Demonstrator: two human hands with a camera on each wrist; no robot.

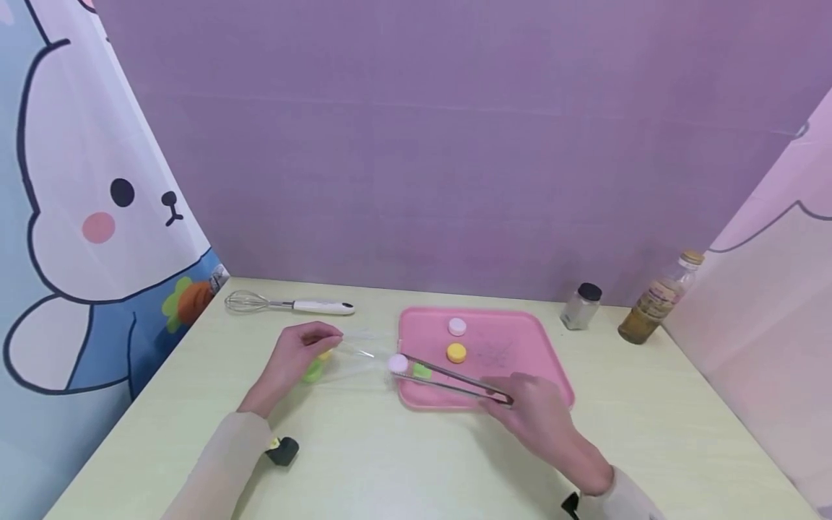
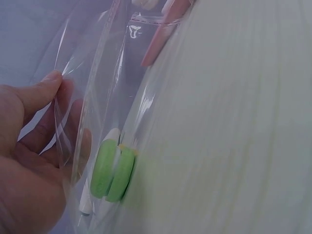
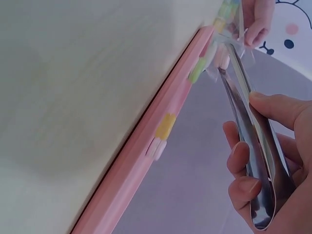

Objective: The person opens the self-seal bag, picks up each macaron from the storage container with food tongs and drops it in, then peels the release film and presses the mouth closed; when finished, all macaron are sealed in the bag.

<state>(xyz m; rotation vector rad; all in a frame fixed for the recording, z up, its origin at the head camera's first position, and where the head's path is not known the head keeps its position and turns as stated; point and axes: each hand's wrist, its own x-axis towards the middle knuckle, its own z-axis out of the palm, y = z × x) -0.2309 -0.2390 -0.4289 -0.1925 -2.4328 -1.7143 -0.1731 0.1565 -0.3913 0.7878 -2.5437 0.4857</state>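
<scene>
My left hand (image 1: 292, 361) pinches the edge of a clear plastic bag (image 1: 356, 367) between thumb and fingers. Inside the bag are a green macaron (image 2: 113, 170) and something yellow (image 1: 325, 354), partly covered by the hand. Metal tongs (image 3: 258, 146) are held in my right hand (image 1: 533, 412), thumb on one arm and fingers on the other. Between the tong tips sits a pale pink macaron (image 1: 398, 363), at the bag's mouth by the tray's left edge. On the pink tray (image 1: 526, 339) lie a pale pink macaron (image 1: 457, 326), a yellow one (image 1: 456, 352) and a green one (image 1: 422, 370).
A whisk (image 1: 292, 306) with a white handle lies at the back left of the table (image 1: 390, 462). At the back right stand a small jar (image 1: 581, 307) with a black lid and a corked glass bottle (image 1: 659, 300) holding brown liquid. A purple cloth (image 1: 455, 159) hangs behind.
</scene>
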